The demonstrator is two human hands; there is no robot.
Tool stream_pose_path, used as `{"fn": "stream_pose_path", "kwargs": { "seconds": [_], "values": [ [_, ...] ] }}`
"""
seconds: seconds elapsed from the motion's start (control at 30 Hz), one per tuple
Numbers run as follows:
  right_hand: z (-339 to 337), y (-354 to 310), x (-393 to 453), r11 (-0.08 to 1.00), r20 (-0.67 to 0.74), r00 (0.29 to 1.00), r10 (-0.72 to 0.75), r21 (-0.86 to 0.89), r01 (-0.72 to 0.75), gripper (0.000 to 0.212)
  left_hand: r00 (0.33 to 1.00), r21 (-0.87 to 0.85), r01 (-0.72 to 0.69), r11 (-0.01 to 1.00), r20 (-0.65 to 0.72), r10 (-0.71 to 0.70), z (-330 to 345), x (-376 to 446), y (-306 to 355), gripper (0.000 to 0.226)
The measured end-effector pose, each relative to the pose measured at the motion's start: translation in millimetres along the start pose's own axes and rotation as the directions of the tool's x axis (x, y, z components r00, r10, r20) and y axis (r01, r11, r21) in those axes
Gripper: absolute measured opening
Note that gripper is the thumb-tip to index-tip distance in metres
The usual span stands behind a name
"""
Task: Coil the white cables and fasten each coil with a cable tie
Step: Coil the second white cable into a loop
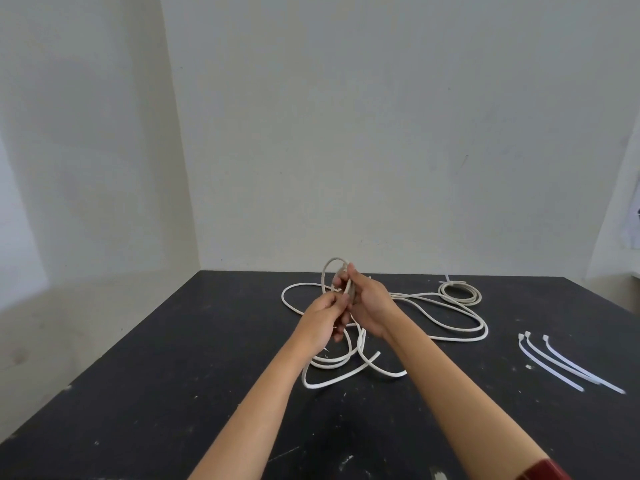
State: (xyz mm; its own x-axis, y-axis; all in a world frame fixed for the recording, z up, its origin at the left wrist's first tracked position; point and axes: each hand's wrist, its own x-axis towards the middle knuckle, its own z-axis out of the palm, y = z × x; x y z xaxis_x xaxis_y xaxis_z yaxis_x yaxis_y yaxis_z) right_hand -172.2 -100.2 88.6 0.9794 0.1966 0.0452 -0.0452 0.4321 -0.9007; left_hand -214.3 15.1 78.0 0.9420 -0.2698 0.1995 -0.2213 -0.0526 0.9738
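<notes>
Right hand (367,303) closed around a small upright coil (337,277) of white cable, thumb pressing the loops against curled fingers, top of the coil rising above the knuckles. Left hand (323,320) just beside and slightly below, fingers pinched shut on a strand of the same cable (346,358) close to the coil. From both hands, loose cable hanging down and sprawling in wide, untidy loops over the bench (138,393): one arc off to the left of the left hand, several turns pooled beneath the wrists with a cut end poking out, two long strands sweeping away to the right of the right hand and curving back. Round, smooth, off-white sheath, stiff enough to hold its bends. Farther beyond the right hand, a finished coil (460,293) lying flat, neat ring shape, a short tie tail sticking up at its far edge. Well to the right and nearer than the hands, three cable ties (568,365), flat pale plastic strips with small square heads, lying roughly parallel. Bench matte black, flecked with pale scuffs and chips. A dark red sleeve (550,471) at the right forearm. No readable writing anywhere.
</notes>
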Motion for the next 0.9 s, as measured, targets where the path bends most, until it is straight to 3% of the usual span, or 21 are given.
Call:
{"fn": "stream_pose_path", "kwargs": {
  "seconds": [0.2, 0.27, 0.3, 0.37, 0.4, 0.5, 0.57, 0.67, 0.77, 0.83, 0.9],
  "values": [
    [-15, -29, 2, 0.905, -0.029, 0.998, -0.052, 0.421, 0.06, 0.035, 0.911, 0.013, 0.217, 0.976, 0.355, -0.208, -17, -15, -16, 0.028],
    [-24, -40, 0, 0.868, 0.011, 0.998, -0.067, 0.495, 0.052, 0.036, 0.896, 0.131, 0.255, 0.958, 0.339, -0.285, -29, -17, -20, 0.028],
    [-27, -45, -2, 0.847, 0.037, 0.997, -0.072, 0.53, 0.042, 0.034, 0.891, 0.286, 0.265, 0.921, 0.293, -0.347, -35, -16, -22, 0.028],
    [-28, -53, -5, 0.819, 0.097, 0.992, -0.081, 0.574, 0.01, 0.027, 0.872, 0.595, 0.297, 0.747, 0.151, -0.466, -44, -11, -18, 0.028],
    [-27, -57, -7, 0.82, 0.132, 0.988, -0.081, 0.572, -0.009, 0.024, 0.85, 0.638, 0.348, 0.687, 0.095, -0.518, -46, -8, -15, 0.027],
    [-20, -66, -16, 0.869, 0.231, 0.972, -0.05, 0.49, -0.071, 0.027, 0.771, 0.453, 0.524, 0.721, 0.108, -0.628, -49, -1, 3, 0.025],
    [-18, -73, -22, 0.902, 0.293, 0.956, -0.009, 0.414, -0.118, 0.03, 0.786, 0.314, 0.536, 0.783, 0.151, -0.599, -51, 2, 13, 0.017],
    [-17, -86, -30, 0.946, 0.38, 0.921, 0.08, 0.262, -0.19, 0.03, 0.866, -0.016, 0.484, 0.875, 0.148, -0.477, -55, 4, 19, 0.032],
    [-16, -89, -35, 0.964, 0.42, 0.884, 0.207, 0.068, -0.258, 0.032, 0.917, -0.321, 0.398, 0.86, 0.114, -0.382, -55, 7, 24, 0.028],
    [-15, -85, -37, 0.954, 0.428, 0.861, 0.276, -0.016, -0.298, 0.033, 0.957, -0.34, 0.288, 0.895, 0.058, -0.286, -52, 7, 30, 0.018],
    [-16, -79, -37, 0.944, 0.425, 0.848, 0.317, -0.051, -0.327, 0.033, 0.981, -0.321, 0.177, 0.93, -0.02, -0.194, -49, 7, 33, 0.027]
  ]
}}
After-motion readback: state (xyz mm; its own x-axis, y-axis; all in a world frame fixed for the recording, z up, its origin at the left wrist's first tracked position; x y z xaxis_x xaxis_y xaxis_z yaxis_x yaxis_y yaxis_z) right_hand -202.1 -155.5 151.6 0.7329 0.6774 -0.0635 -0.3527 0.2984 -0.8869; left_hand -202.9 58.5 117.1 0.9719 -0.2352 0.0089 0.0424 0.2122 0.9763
